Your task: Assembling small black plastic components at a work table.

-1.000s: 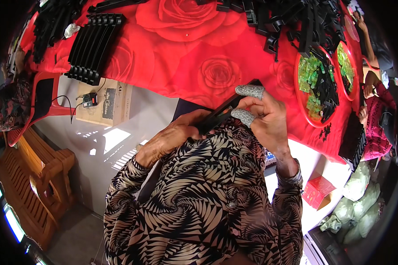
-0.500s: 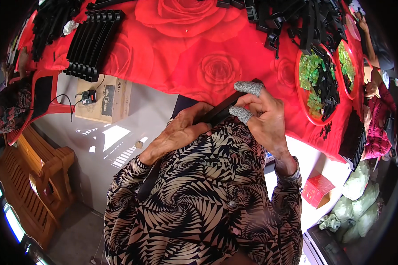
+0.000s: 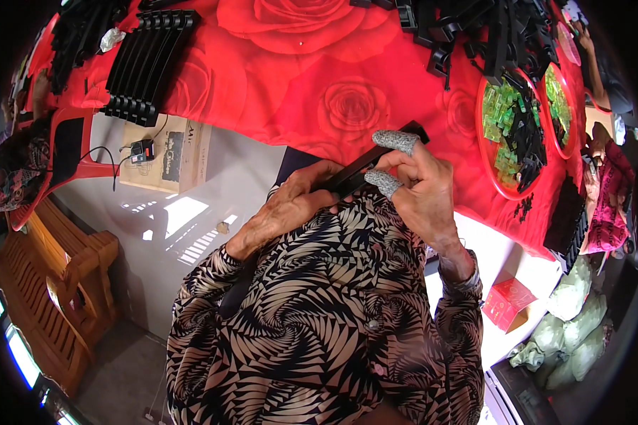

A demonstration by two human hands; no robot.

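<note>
A long, narrow black plastic piece point(image 3: 362, 164) slants up and to the right in front of my torso, its far end over the edge of the red rose-print tablecloth point(image 3: 290, 85). My left hand point(image 3: 295, 204) grips its lower end between thumb and fingers. Grey speckled covers wrap the thumb and a finger of my right hand point(image 3: 425, 190), which pinches at the piece's upper part. Whether something small sits between those fingertips is hidden.
Stacked black strips point(image 3: 152, 64) lie at the table's left. On the right stand red-rimmed trays point(image 3: 483, 142) of green and black small parts, below a heap of black pieces point(image 3: 475, 35). A wooden bench point(image 3: 49, 304) is at left; other people sit on both sides.
The black piece has shifted slightly up and right, and more of its far end shows past my right fingers. Both hands keep their hold.
</note>
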